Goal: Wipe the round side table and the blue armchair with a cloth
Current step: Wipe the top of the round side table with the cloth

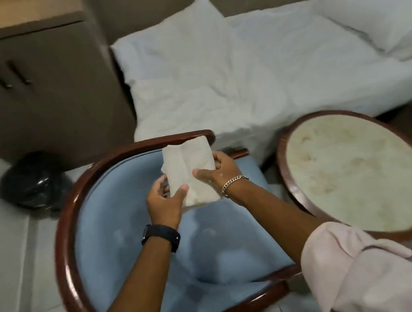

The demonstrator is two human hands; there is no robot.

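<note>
From the head view, you hold a white folded cloth (pixel 189 170) up in front of you, above the seat of the blue armchair (pixel 159 244). Your left hand (pixel 165 204) pinches the cloth's lower left edge, thumb pressed on the front and the other fingers curled behind it. Your right hand (pixel 216 169) grips the right edge the same way, thumb across the front and the fingers wrapped around the back. A black smartwatch (pixel 161 237) sits on your left wrist and a silver chain bracelet (pixel 233 183) on your right; no writing or brand can be read on either, and the picture is too soft to show any label elsewhere. The armchair has a curved dark wooden frame (pixel 62 232) around pale blue padding, and the cloth is apart from it. Just to your right of the chair stands the round side table (pixel 358 172), its pale mottled top ringed by a dark wooden rim. To your left, on the floor, a bin lined with a black bag (pixel 32 182) rests against a brown cabinet (pixel 27 89) with two dark handles; what the bag contains cannot be made out. Beyond the chair lies a bed with white sheets (pixel 267 70) and pillows. Rolled pale pink sleeves (pixel 366 270) cover your upper arms.
</note>
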